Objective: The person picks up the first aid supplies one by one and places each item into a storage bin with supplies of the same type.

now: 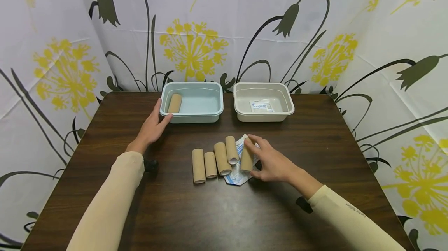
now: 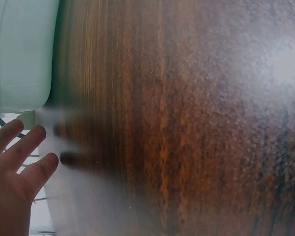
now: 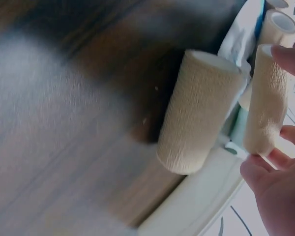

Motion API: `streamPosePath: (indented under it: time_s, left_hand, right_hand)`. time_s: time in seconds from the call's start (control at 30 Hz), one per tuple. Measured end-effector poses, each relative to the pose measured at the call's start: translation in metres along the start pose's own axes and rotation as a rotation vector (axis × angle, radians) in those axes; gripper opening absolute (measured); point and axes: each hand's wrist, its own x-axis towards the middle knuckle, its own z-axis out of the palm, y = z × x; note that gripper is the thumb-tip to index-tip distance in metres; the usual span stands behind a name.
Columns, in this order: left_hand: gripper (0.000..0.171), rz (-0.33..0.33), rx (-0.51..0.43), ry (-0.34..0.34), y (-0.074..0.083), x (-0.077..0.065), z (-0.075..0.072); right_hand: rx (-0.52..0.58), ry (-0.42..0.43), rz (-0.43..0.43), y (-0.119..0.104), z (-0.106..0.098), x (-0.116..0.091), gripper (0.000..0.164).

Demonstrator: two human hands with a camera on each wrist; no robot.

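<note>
My right hand (image 1: 273, 161) grips a beige bandage roll (image 1: 247, 157) by its two ends, over a white-and-blue packet (image 1: 238, 176). In the right wrist view, its thumb and fingertips span the held roll (image 3: 265, 105), while another roll (image 3: 199, 113) lies nearer the camera. Several similar rolls (image 1: 198, 166) lie side by side to the left of the held one, some overlapping the packet. My left hand (image 1: 151, 128), fingers extended, rests at the left front corner of the light blue tray (image 1: 196, 119). Inside that tray leans one beige roll (image 1: 174, 103).
A cream tray (image 1: 264, 117) stands right of the blue one, with a flat packet marked "Surgical" (image 1: 261, 106) inside. Both trays sit at the back edge of the dark wooden table (image 1: 168, 212). A flower-patterned curtain (image 1: 224, 21) hangs behind and at both sides.
</note>
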Motion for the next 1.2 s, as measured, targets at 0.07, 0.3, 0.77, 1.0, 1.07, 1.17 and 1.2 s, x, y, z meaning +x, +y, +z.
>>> streamPosePath:
  time_s: [0.07, 0.3, 0.77, 1.0, 1.07, 1.17, 1.2]
  left_hand:
    - [0.083, -0.009, 0.0, -0.001, 0.001, 0.0, 0.0]
    - [0.083, -0.04, 0.002, -0.01, 0.001, 0.0, 0.001]
    - [0.083, -0.035, 0.0, -0.021, 0.001, 0.0, 0.001]
    - [0.083, -0.039, -0.003, -0.018, 0.0, -0.001, 0.0]
    - [0.083, -0.039, -0.004, -0.017, 0.0, -0.001, 0.0]
    - [0.083, -0.035, -0.006, -0.018, 0.0, -0.001, 0.001]
    - [0.083, -0.033, -0.008, -0.02, 0.0, -0.001, 0.001]
  right_hand:
    - [0.003, -0.004, -0.009, 0.002, -0.004, -0.001, 0.096]
    - [0.054, 0.002, -0.021, 0.005, -0.018, 0.003, 0.095]
    - [0.192, 0.133, 0.045, 0.001, -0.031, 0.068, 0.091]
    - [0.38, 0.217, 0.157, -0.011, -0.026, 0.122, 0.089]
    - [0.409, 0.244, 0.183, -0.013, -0.023, 0.136, 0.089]
    - [0.445, 0.295, 0.203, -0.018, -0.017, 0.153, 0.088]
    - [0.446, 0.312, 0.204, -0.019, -0.015, 0.159, 0.087]
